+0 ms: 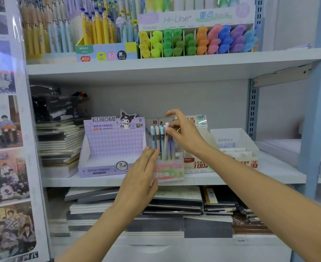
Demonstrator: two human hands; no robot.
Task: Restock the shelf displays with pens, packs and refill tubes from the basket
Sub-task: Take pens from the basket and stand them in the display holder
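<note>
A small pastel pen display box [170, 170] stands at the front edge of the middle shelf [280, 172], with several pastel pens [158, 138] upright in it. My left hand [140, 178] lies flat against the box's left side, fingers straight. My right hand [182, 133] reaches in from the right and pinches the pink-capped top of one pen [167, 129] between thumb and fingers. To the left stands a purple Kuromi display box [106, 148], which looks empty inside. No basket is in view.
A white refill box [199, 164] and a white tray with packs [237, 148] sit right of the pens. Notebooks are stacked at the left [61, 140] and on the lower shelf [174, 205]. Highlighters [195, 41] and pens fill the top shelf. A photo poster panel [4, 129] hangs on the left.
</note>
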